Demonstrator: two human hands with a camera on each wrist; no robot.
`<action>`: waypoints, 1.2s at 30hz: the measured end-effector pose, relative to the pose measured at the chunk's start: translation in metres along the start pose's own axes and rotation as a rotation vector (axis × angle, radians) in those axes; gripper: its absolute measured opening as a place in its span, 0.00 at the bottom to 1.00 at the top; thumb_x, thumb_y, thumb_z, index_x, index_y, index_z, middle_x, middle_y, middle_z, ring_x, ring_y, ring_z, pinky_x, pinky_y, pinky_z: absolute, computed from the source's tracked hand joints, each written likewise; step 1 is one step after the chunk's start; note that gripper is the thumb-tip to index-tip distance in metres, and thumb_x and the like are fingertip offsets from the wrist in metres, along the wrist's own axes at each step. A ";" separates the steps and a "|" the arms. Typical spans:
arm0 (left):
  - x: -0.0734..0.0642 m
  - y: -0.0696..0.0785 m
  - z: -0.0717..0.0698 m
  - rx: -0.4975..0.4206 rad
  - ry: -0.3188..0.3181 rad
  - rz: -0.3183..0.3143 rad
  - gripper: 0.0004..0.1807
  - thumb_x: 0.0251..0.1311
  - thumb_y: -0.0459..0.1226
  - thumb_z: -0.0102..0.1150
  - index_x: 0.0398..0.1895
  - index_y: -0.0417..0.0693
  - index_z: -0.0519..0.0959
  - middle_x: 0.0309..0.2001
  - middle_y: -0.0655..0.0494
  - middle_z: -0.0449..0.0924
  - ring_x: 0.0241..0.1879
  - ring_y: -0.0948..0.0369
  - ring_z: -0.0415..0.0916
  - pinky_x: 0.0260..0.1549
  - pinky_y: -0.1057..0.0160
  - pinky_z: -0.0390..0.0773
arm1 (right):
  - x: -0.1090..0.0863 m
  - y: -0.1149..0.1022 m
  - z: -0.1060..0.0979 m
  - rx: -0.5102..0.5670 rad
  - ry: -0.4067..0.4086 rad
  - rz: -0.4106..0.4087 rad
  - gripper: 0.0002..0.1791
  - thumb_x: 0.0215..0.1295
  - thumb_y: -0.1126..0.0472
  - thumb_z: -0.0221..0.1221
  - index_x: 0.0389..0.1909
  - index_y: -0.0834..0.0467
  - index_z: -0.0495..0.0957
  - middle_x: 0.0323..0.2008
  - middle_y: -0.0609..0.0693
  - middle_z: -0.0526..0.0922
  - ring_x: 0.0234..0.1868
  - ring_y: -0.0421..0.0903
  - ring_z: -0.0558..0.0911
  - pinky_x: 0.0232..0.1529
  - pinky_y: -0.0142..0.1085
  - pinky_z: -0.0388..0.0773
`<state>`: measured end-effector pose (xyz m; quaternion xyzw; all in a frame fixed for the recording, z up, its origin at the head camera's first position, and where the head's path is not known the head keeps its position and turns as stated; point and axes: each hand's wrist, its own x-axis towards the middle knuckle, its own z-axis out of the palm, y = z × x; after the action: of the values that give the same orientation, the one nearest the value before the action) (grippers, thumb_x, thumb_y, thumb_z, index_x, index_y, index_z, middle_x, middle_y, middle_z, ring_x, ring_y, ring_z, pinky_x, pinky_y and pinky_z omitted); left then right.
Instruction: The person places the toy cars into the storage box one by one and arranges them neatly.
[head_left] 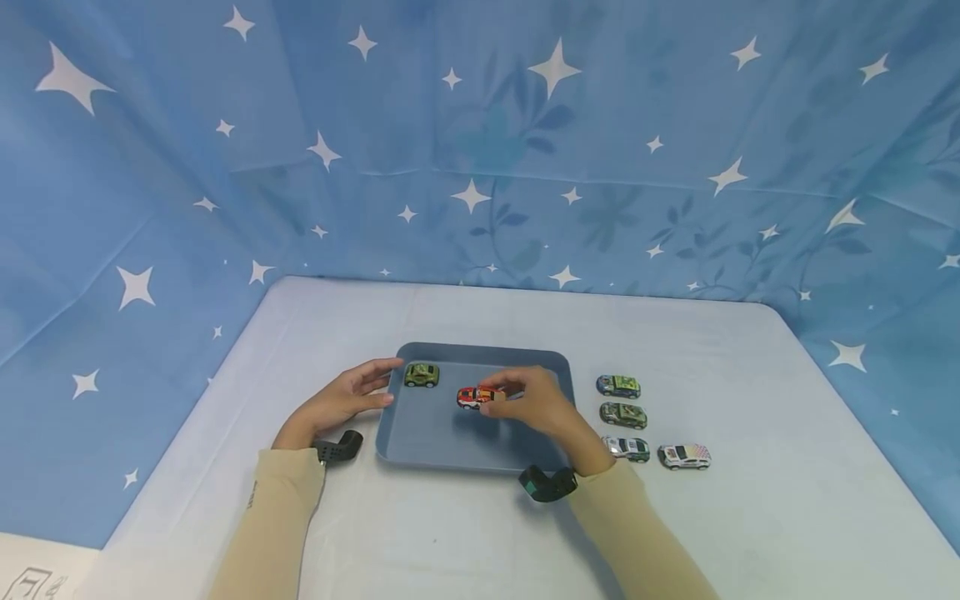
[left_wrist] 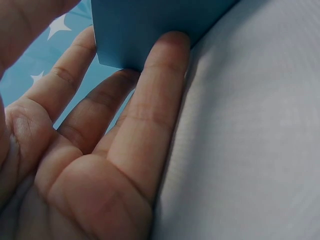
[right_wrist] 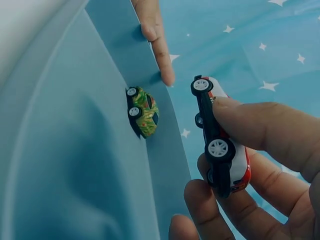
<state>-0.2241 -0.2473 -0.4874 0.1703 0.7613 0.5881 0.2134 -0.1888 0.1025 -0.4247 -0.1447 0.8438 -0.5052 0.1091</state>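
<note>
My right hand (head_left: 536, 402) pinches a red and white toy car (head_left: 469, 398) between thumb and fingers, holding it above the blue-grey tray (head_left: 442, 442). In the right wrist view the toy car (right_wrist: 220, 135) shows its dark underside and white-hubbed wheels. A green camouflage toy car (head_left: 422, 375) stands on its wheels in the tray's far left corner. At the tray's left side rests my left hand (head_left: 347, 396), its fingers extended. The left wrist view shows those fingertips (left_wrist: 167, 47) against the tray's outer wall (left_wrist: 135, 30).
Right of the tray, a green-blue toy car (head_left: 618, 386), a camouflage one (head_left: 623, 415) and a white and green one (head_left: 628, 449) form a column. A white patterned car (head_left: 685, 457) sits beside the nearest. Blue star-printed cloth (head_left: 480, 233) hangs behind the white table (head_left: 420, 533).
</note>
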 end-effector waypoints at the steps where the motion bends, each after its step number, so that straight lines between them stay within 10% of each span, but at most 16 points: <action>1: 0.000 0.000 0.000 -0.002 -0.001 -0.002 0.40 0.77 0.38 0.65 0.86 0.40 0.59 0.86 0.38 0.51 0.84 0.33 0.47 0.77 0.33 0.60 | 0.002 0.000 0.001 -0.003 0.002 0.005 0.20 0.62 0.65 0.77 0.54 0.65 0.89 0.50 0.57 0.90 0.49 0.50 0.85 0.41 0.40 0.79; 36: 0.001 0.002 0.000 -0.021 0.010 -0.008 0.40 0.77 0.37 0.65 0.85 0.40 0.60 0.86 0.38 0.52 0.83 0.34 0.49 0.77 0.33 0.59 | 0.047 -0.018 0.033 -0.109 -0.025 0.117 0.13 0.60 0.65 0.78 0.46 0.60 0.92 0.45 0.50 0.92 0.46 0.49 0.87 0.45 0.44 0.85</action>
<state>-0.2249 -0.2465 -0.4859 0.1620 0.7568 0.5960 0.2137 -0.2192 0.0514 -0.4261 -0.1069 0.8756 -0.4496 0.1409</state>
